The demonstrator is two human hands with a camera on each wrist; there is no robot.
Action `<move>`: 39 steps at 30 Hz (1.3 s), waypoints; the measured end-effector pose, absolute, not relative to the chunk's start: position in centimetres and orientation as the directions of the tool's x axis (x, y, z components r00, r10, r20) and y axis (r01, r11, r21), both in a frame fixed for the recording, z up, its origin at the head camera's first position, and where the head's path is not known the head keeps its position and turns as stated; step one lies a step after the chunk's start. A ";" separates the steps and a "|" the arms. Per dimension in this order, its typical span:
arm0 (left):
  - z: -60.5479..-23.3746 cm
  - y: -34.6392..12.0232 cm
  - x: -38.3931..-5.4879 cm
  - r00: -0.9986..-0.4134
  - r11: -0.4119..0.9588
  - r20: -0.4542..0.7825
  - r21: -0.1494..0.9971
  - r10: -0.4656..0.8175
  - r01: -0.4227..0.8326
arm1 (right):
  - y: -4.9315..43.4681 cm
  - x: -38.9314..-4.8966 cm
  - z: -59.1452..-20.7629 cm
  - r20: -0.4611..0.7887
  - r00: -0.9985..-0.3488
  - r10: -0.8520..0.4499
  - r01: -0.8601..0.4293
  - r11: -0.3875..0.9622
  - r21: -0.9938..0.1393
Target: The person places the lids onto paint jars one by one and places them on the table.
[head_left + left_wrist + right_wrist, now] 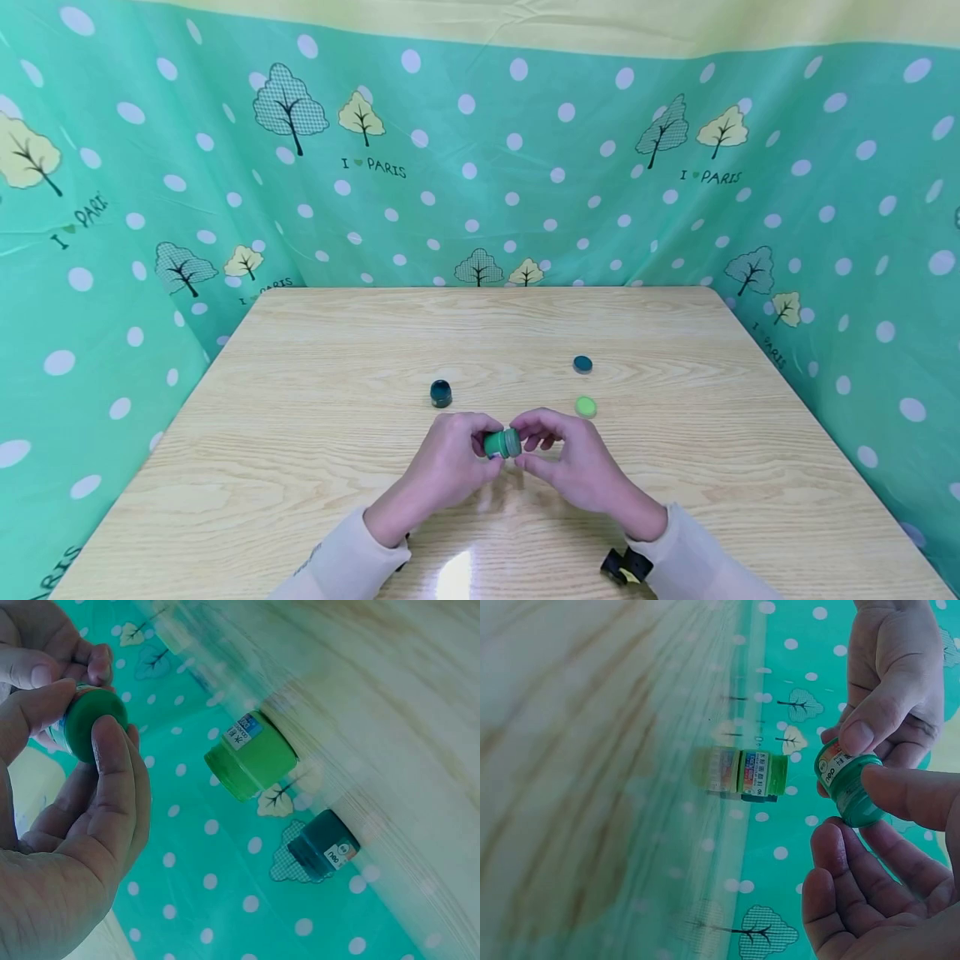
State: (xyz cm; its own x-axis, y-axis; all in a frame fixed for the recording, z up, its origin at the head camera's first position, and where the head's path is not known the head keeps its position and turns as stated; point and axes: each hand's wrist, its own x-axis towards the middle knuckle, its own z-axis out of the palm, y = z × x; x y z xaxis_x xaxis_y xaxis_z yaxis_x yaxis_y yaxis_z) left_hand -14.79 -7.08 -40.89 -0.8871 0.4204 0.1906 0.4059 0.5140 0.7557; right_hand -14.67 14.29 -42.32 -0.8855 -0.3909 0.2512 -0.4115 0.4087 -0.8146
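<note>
Pale sleeves (337, 557) flanked a green jar (494, 446), left hand (453, 460) pinching its body, right hand (576, 460) lightly curled round its end; beyond those fingers, two lids (586, 407) lay already off, the jar's own unclear.

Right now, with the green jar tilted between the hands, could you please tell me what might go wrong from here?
The green jar lies sideways in the left hand; if it is open or comes open, its contents could spill.

The dark teal jar looks uncapped and stands near the left hand, so a bump might tip it.

The light green lid lies loose close to the right hand and could be brushed aside.
</note>
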 end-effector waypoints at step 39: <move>-40.8 -7.0 -14.7 -0.877 0.500 0.213 0.753 0.431 0.428 | 14.3 -14.9 -42.4 0.189 -0.905 -0.381 -0.359 0.443 -0.821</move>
